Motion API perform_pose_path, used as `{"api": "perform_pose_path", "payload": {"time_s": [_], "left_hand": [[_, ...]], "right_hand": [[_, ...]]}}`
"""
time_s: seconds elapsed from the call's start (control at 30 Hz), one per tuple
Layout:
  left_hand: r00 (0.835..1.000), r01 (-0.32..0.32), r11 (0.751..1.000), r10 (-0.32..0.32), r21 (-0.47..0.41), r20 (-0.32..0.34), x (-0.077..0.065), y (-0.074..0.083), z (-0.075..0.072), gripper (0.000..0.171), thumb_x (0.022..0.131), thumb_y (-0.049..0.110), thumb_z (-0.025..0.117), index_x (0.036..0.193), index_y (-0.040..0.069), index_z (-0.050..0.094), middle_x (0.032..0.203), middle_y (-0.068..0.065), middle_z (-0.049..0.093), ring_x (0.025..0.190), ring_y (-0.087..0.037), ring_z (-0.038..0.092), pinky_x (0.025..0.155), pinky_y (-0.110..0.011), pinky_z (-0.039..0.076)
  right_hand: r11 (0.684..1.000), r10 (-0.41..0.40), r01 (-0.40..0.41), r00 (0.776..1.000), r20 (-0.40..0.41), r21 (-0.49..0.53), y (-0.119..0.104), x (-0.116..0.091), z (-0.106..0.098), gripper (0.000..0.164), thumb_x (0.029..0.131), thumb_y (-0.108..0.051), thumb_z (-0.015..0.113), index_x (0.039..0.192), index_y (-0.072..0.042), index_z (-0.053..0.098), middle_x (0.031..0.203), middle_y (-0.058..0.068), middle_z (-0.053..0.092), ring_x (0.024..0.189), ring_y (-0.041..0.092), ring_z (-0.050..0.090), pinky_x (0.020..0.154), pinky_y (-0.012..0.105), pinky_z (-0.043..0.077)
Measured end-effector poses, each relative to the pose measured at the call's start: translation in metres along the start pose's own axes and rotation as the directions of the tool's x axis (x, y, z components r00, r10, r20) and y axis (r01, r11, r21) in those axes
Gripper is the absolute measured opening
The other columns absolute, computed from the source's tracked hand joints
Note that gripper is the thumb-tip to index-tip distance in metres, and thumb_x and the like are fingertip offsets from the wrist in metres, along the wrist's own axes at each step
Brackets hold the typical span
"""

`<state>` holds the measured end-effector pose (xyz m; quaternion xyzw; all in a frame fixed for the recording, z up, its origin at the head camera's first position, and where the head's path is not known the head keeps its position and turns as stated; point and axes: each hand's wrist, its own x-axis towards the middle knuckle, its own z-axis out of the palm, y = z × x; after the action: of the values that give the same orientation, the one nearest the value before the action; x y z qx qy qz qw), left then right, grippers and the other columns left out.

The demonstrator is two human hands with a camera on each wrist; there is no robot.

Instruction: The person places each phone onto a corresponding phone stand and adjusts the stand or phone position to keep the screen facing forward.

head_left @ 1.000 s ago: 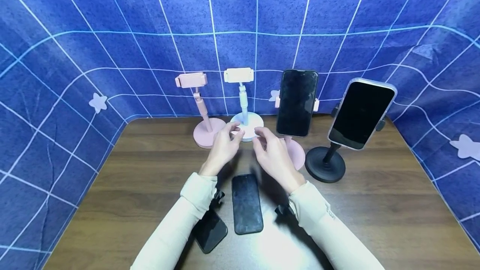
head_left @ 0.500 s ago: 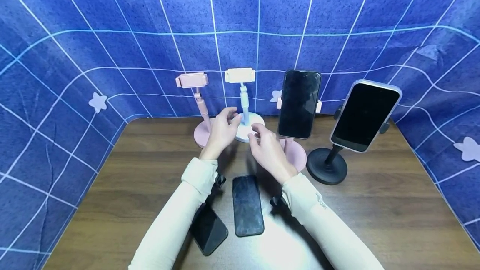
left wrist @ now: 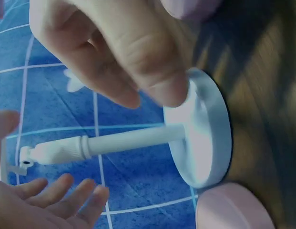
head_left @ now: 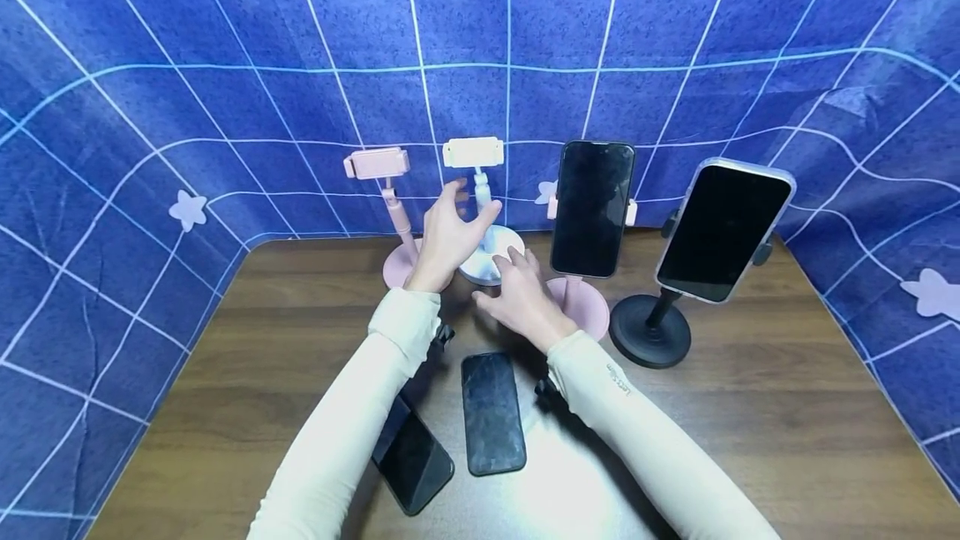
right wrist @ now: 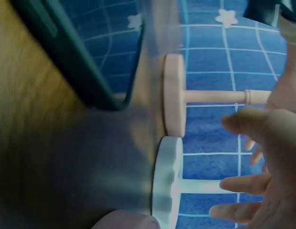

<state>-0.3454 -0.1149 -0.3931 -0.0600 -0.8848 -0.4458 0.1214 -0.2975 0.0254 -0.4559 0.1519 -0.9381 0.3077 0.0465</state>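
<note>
A white phone stand (head_left: 473, 153) with a round base stands at the back middle. My left hand (head_left: 448, 232) is raised on the left of its post, fingers spread, thumb apart. In the left wrist view the fingers of that left hand (left wrist: 57, 202) show near the post's upper part, holding nothing. My right hand (head_left: 521, 298) is lower, with bent, separated fingers overlapping the white base's front right edge. The left wrist view has this right hand (left wrist: 119, 47) hanging beside the base (left wrist: 205, 133). Neither hand grips anything.
A pink stand (head_left: 377, 162) is at the left. To the right, another pink stand (head_left: 588, 307) bears a phone (head_left: 592, 207), and a black stand (head_left: 651, 332) bears another (head_left: 723, 227). Two dark phones (head_left: 493, 413) (head_left: 416, 457) lie in front, one partly beneath the left forearm.
My left hand has lifted from near the white base to beside the post, its fingers spreading. The right hand has moved left and slightly down toward the base's front. The stands and phones stay put.
</note>
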Motion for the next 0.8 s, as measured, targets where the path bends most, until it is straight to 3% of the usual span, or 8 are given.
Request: {"api": "perform_pose_path", "payload": {"time_s": [0.1, 0.23, 0.33, 0.43, 0.53, 0.67, 0.8], "left_hand": [[0.999, -0.009, 0.989, 0.004, 0.146, 0.036, 0.005, -0.003, 0.002, 0.090, 0.091, 0.069, 0.061, 0.157, 0.013, 0.037, 0.150, -0.013, 0.055, 0.136, -0.034, 0.054, 0.105, -0.054, 0.049], [0.995, -0.039, 0.938, 0.003, 0.345, 0.104, 0.008, -0.009, 0.003, 0.101, 0.088, 0.081, 0.050, 0.159, 0.010, 0.034, 0.152, -0.017, 0.052, 0.135, -0.039, 0.054, 0.106, -0.058, 0.048], [0.985, -0.111, 0.898, 0.043, 0.425, 0.166, 0.010, -0.013, 0.001, 0.100, 0.091, 0.081, 0.045, 0.157, 0.007, 0.036, 0.147, -0.019, 0.054, 0.132, -0.040, 0.056, 0.104, -0.058, 0.049], [0.972, -0.194, 0.872, 0.108, 0.450, 0.210, 0.014, -0.015, -0.001, 0.092, 0.096, 0.075, 0.044, 0.153, 0.003, 0.039, 0.136, -0.020, 0.060, 0.124, -0.040, 0.059, 0.098, -0.055, 0.052], [0.966, -0.223, 0.888, 0.146, 0.402, 0.214, 0.019, -0.014, -0.001, 0.081, 0.101, 0.067, 0.045, 0.150, 0.003, 0.042, 0.133, -0.020, 0.062, 0.122, -0.038, 0.061, 0.097, -0.053, 0.053], [0.974, -0.182, 0.972, 0.158, 0.149, 0.163, 0.025, -0.012, 0.004, 0.062, 0.104, 0.052, 0.053, 0.142, 0.004, 0.052, 0.134, -0.017, 0.065, 0.126, -0.034, 0.062, 0.105, -0.049, 0.051], [0.989, -0.128, 0.991, 0.130, -0.043, 0.063, 0.025, -0.010, 0.010, 0.043, 0.104, 0.040, 0.059, 0.130, 0.006, 0.064, 0.124, -0.013, 0.073, 0.118, -0.029, 0.068, 0.102, -0.044, 0.053]], "right_hand": [[0.995, -0.008, 0.012, 0.999, 0.043, -0.095, 0.001, 0.003, 0.004, 0.082, 0.087, -0.049, 0.077, 0.147, 0.001, 0.051, 0.156, 0.033, 0.039, 0.145, 0.062, 0.028, 0.117, 0.060, 0.036], [0.975, -0.038, 0.054, 0.996, 0.075, -0.215, 0.004, 0.006, 0.009, 0.090, 0.086, -0.056, 0.076, 0.150, 0.001, 0.047, 0.157, 0.035, 0.037, 0.145, 0.061, 0.028, 0.120, 0.058, 0.033], [0.961, -0.049, 0.069, 0.996, 0.080, -0.267, 0.005, 0.008, 0.010, 0.091, 0.086, -0.058, 0.077, 0.149, 0.001, 0.049, 0.155, 0.034, 0.040, 0.145, 0.059, 0.031, 0.121, 0.057, 0.033], [0.957, -0.047, 0.069, 0.995, 0.085, -0.283, 0.008, 0.009, 0.011, 0.086, 0.086, -0.057, 0.077, 0.144, 0.001, 0.054, 0.149, 0.032, 0.046, 0.141, 0.054, 0.038, 0.115, 0.054, 0.041], [0.958, -0.046, 0.074, 0.993, 0.105, -0.277, 0.011, 0.009, 0.012, 0.074, 0.087, -0.053, 0.077, 0.132, 0.004, 0.063, 0.136, 0.029, 0.054, 0.130, 0.045, 0.049, 0.106, 0.048, 0.050], [0.944, -0.068, 0.108, 0.988, 0.136, -0.313, 0.015, 0.009, 0.013, 0.056, 0.089, -0.043, 0.078, 0.120, 0.003, 0.070, 0.122, 0.021, 0.059, 0.114, 0.034, 0.058, 0.101, 0.041, 0.054], [0.912, -0.141, 0.174, 0.983, 0.115, -0.372, 0.017, 0.010, 0.015, 0.034, 0.090, -0.028, 0.078, 0.110, -0.001, 0.073, 0.109, 0.016, 0.065, 0.101, 0.030, 0.065, 0.087, 0.040, 0.060]]}}
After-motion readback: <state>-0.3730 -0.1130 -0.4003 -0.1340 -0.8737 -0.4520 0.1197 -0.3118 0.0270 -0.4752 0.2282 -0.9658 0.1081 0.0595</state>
